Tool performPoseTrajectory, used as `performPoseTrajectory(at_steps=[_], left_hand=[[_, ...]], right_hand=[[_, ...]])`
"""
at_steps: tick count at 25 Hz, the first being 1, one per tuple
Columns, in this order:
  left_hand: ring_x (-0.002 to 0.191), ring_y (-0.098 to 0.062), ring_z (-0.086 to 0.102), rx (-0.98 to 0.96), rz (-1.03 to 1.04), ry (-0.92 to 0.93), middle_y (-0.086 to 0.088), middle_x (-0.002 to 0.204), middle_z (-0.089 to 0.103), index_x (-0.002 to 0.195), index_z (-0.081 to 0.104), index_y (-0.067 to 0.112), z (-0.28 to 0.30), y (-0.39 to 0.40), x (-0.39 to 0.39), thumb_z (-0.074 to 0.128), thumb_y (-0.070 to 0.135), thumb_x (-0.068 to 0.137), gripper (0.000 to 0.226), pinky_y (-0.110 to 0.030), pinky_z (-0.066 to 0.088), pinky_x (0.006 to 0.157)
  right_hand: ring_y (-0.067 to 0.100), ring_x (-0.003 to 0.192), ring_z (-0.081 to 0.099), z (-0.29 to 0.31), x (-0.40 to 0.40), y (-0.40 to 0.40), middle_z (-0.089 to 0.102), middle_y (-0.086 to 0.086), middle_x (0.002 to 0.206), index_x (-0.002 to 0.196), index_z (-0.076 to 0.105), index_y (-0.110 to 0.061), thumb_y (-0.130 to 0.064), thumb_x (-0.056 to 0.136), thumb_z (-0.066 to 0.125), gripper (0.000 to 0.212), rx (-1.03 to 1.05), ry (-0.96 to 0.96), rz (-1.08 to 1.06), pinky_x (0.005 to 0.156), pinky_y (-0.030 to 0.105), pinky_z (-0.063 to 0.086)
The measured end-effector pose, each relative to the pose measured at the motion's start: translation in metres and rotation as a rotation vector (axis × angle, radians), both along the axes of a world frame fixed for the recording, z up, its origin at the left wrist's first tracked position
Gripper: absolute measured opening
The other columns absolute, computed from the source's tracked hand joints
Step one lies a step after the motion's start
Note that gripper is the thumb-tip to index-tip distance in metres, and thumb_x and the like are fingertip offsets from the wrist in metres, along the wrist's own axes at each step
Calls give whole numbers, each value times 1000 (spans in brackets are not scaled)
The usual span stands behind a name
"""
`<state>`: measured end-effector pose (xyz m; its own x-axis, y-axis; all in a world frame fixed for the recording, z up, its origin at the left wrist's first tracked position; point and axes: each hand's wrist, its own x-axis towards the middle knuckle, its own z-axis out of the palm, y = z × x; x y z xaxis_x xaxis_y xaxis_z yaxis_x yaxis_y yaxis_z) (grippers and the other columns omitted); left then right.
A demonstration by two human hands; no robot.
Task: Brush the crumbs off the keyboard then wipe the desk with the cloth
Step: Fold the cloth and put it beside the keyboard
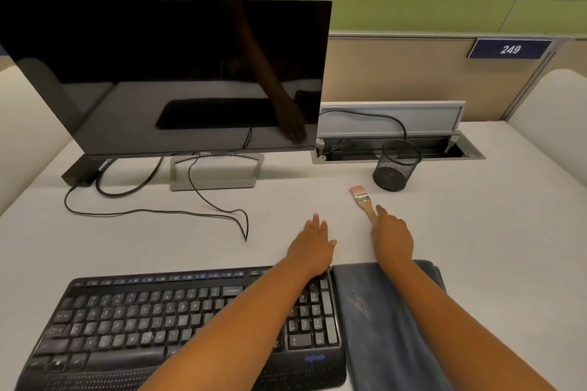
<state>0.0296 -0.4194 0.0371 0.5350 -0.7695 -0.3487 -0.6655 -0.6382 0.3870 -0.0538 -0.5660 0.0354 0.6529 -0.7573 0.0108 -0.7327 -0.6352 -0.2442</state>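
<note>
A black keyboard (pixel 152 311) lies at the desk's front edge. A folded blue-grey cloth (pixel 381 320) lies right beside it, with pale specks on its surface; my right forearm passes over it. A small brush (pixel 362 198) with a wooden handle, metal band and pinkish bristles lies on the white desk (pixel 476 232), beyond the cloth. My right hand (pixel 392 238) covers the handle's near end, index finger stretched along it and the other fingers curled over it. My left hand (pixel 313 244) rests flat on the desk, fingers straight, just past the keyboard's top right corner.
A dark monitor (pixel 165 73) on a grey stand (pixel 216 174) fills the back left, with black cables (pixel 190 209) trailing over the desk. A black mesh cup (pixel 395 165) stands behind the brush, in front of an open cable hatch (pixel 397 136).
</note>
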Motion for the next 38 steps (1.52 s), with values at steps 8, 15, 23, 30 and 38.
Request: performPoseTrajectory(at_steps=[8, 15, 23, 30, 38], left_hand=[[143, -21, -6, 63, -47, 23, -7, 155, -9, 147, 4, 8, 2, -3, 10, 18, 33, 102, 54, -39, 9, 115], [143, -20, -6, 67, -62, -5, -6, 155, -9, 147, 2, 8, 0, 0, 10, 20, 35, 101, 56, -38, 10, 115], [143, -21, -6, 51, -65, -41, -6, 155, -10, 147, 1, 8, -6, 2, 9, 24, 37, 100, 60, -37, 11, 115], [143, -20, -7, 46, -63, -34, -6, 155, -11, 147, 0, 8, -8, 2, 9, 22, 38, 100, 59, -36, 8, 115], [142, -19, -9, 31, -66, -17, -5, 155, -13, 147, -3, 9, -8, 4, 10, 21, 37, 101, 59, -34, 5, 115]], right_hand=[[30, 104, 61, 12, -4, -6, 63, 14, 118, 142, 37, -11, -15, 88, 60, 58, 162, -96, -28, 84, 35, 48], [26, 89, 62, 53, 3, -12, 67, 12, 109, 130, 54, -11, -14, 86, 63, 45, 150, -398, -28, 76, 31, 46], [31, 91, 64, 82, 12, -71, 68, 16, 109, 122, 59, -9, -19, 85, 65, 38, 66, -442, -268, 72, 31, 44], [34, 96, 63, 87, 21, -88, 66, 18, 112, 126, 56, -9, -17, 86, 66, 42, 47, -255, -250, 79, 35, 48], [37, 110, 55, 110, 37, -82, 61, 18, 121, 129, 56, -9, -21, 91, 55, 40, -51, -379, -201, 84, 40, 48]])
